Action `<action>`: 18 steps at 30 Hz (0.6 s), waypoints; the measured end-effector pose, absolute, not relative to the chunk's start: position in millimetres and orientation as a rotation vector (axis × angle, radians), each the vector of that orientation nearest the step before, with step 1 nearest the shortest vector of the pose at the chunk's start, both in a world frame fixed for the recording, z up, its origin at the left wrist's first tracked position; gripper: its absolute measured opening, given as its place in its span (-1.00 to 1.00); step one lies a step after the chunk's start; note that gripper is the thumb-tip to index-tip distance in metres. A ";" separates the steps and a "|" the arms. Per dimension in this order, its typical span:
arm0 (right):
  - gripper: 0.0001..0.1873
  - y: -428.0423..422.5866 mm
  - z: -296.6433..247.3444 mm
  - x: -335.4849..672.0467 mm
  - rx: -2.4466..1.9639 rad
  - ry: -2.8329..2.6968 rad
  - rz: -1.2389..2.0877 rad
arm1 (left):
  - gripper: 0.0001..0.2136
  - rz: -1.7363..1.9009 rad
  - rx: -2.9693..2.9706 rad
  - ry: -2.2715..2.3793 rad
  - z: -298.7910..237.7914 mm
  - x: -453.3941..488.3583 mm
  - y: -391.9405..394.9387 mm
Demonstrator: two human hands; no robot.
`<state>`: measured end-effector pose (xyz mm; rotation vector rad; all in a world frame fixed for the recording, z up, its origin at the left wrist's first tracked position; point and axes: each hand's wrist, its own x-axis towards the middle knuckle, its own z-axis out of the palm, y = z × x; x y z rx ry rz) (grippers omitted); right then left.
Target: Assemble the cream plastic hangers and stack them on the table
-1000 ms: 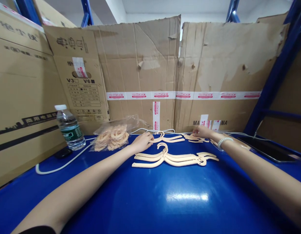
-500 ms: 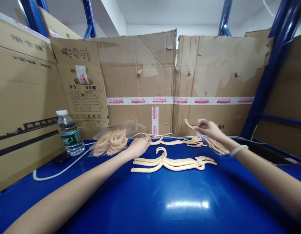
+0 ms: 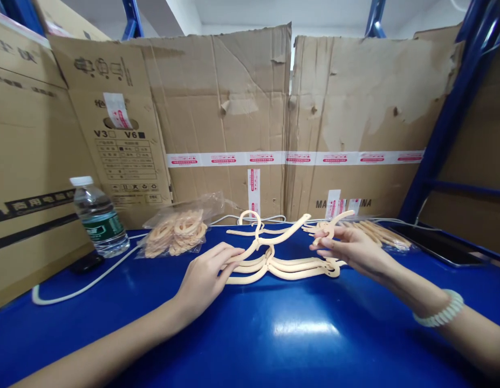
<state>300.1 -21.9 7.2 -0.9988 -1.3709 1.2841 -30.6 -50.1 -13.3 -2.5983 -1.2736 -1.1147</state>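
Observation:
My left hand [image 3: 201, 280] is closed around one arm of a beige hanger [image 3: 285, 234], which is raised and tilted, its hook upward and its other arm pointing right. My right hand [image 3: 353, 250] pinches a small curved beige piece [image 3: 338, 220] a short way right of that hanger's free end; the fingers cover its lower part. Beneath the lifted hanger, several stacked hangers [image 3: 296, 275] lie on the blue table [image 3: 250, 334], with curved pieces at their right end. Another hanger [image 3: 238, 233] lies behind, partly hidden.
A clear bag of beige loops [image 3: 180, 231] lies at the left, near a water bottle [image 3: 102, 218] and a black object [image 3: 87, 263]. Beige strips [image 3: 381, 233] in plastic lie behind my right hand, beside a dark flat device [image 3: 436, 245]. Cardboard [image 3: 225, 129] walls the back.
My left hand has lifted a hanger from the back and brought it nearer. My right hand has come down and closer with its curved piece. The camera view has shifted too.

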 end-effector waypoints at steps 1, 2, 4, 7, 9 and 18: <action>-0.62 -23.4 5.0 298.7 -1.001 -1.355 1.276 | -0.79 -1.136 -2.614 -1.264 -15.3 -30.7 -50.4; -0.63 -24.7 3.2 297.8 -1.005 -1.342 1.264 | -0.79 -1.152 -2.633 -1.256 -16.8 -30.8 -51.1; -0.64 -26.5 1.1 297.1 -1.023 -1.342 1.246 | -0.78 -1.182 -2.665 -1.242 -19.0 -30.8 -53.1; -0.65 -26.0 0.6 298.9 -1.040 -1.392 1.282 | -0.79 -1.202 -2.716 -1.265 -20.5 -30.4 -57.0; -0.66 -24.3 0.2 300.6 -1.020 -1.412 1.340 | -0.77 -1.215 -2.756 -1.296 -20.8 -29.9 -59.0; -0.68 -22.2 -1.0 299.8 -1.013 -1.382 1.494 | -0.77 -1.407 -2.823 -1.432 -22.2 -24.5 -61.8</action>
